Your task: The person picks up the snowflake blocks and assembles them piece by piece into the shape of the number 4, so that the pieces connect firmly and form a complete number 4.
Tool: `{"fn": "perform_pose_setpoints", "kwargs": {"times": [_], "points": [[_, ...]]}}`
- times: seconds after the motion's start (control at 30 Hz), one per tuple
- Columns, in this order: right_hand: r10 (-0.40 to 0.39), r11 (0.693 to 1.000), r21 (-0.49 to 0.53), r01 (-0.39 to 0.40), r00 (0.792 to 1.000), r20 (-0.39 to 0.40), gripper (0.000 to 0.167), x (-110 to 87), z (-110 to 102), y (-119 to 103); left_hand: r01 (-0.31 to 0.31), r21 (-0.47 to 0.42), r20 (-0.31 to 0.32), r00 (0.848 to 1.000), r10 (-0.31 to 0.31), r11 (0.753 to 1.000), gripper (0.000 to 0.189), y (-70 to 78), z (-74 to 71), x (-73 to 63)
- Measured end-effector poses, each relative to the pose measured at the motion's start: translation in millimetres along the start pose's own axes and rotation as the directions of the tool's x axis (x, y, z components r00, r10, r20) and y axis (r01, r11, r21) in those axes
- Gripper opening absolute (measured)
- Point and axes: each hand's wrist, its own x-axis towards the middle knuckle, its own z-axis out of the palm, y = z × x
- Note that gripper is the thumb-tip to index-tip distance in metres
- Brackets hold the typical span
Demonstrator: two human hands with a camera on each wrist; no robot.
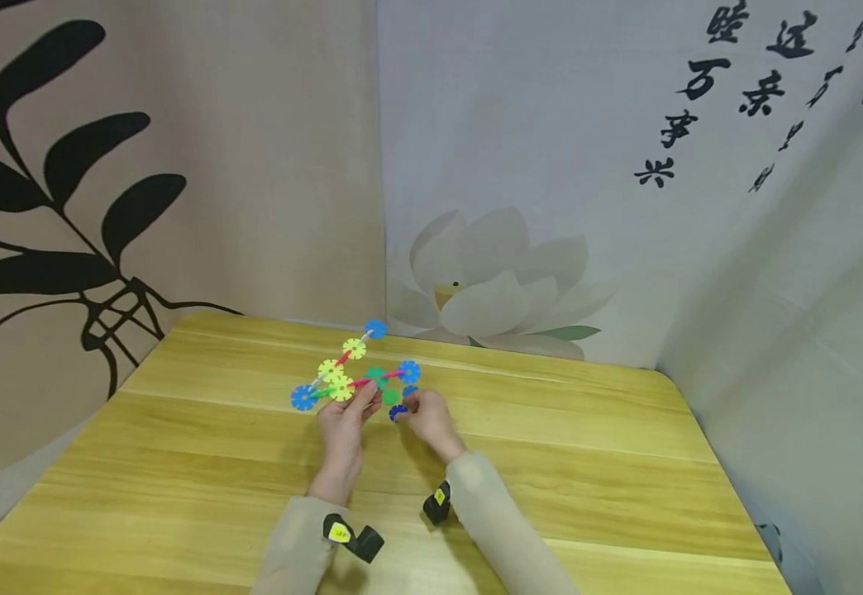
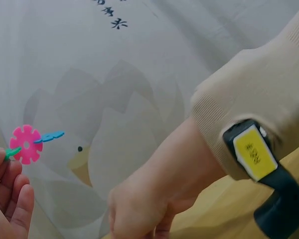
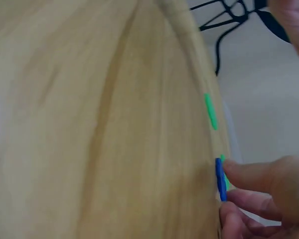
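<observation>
My left hand [image 1: 342, 430] pinches a chain of notched plastic snowflake discs in the head view, gripping it by a green disc [image 1: 375, 378]. The chain makes a V shape, with blue discs [image 1: 303, 397] at its corner and ends and yellow discs [image 1: 340, 388] along both arms. In the left wrist view, a pink disc [image 2: 26, 144] and an edge-on blue disc [image 2: 50, 137] extend from the green one. My right hand [image 1: 431, 420] is low over the table, thumb and fingers pinching a dark blue disc [image 3: 220, 179].
A loose green disc [image 1: 390, 397] lies on the wooden table [image 1: 588, 479] between the hands, with another blue disc [image 1: 410, 391] beside the right fingers. Behind the table's far edge hangs a printed curtain [image 1: 290, 165], and another curtain side [image 1: 796, 289] borders the right.
</observation>
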Motion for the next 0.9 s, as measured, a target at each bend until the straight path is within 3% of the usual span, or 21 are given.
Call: {"fn": "perform_pose_setpoints", "kwargs": {"times": [0.13, 0.33, 0.5, 0.67, 0.77, 0.9], "points": [[-0.003, 0.998, -0.066, 0.005, 0.999, 0.032, 0.02, 3.7, -0.6, -4.0, -0.006, 0.006, 0.009, 1.0, 0.006, 1.0, 0.006, -0.4, 1.8, -0.5], [0.077, 0.995, -0.061, -0.073, 0.995, 0.061, 0.023, 7.2, -3.4, -6.3, 0.035, 0.03, 0.011, 0.999, -0.035, 0.999, 0.009, 2.6, 6.3, -3.7], [0.068, 0.997, 0.018, -0.069, 0.996, 0.051, 0.021, 1.3, -5.1, -4.7, 0.075, 0.048, -0.018, 0.997, -0.075, 0.996, 0.014, 5.3, 9.5, -5.3], [-0.002, 0.988, 0.155, 0.007, 0.999, -0.033, 0.01, -12.9, -10.6, -4.1, 0.104, 0.102, -0.06, 0.993, -0.098, 0.989, 0.02, 5.6, 11.8, -6.5], [-0.018, 0.955, 0.293, 0.045, 0.995, -0.094, 0.006, -25.0, -17.8, -10.5, 0.115, 0.114, -0.106, 0.989, -0.103, 0.987, 0.026, 2.7, 11.9, -6.7], [-0.036, 0.862, 0.494, 0.117, 0.984, -0.172, 0.009, -42.3, -28.4, -25.8, 0.123, 0.124, -0.143, 0.984, -0.105, 0.985, 0.041, -1.9, 11.5, -7.4]]}}
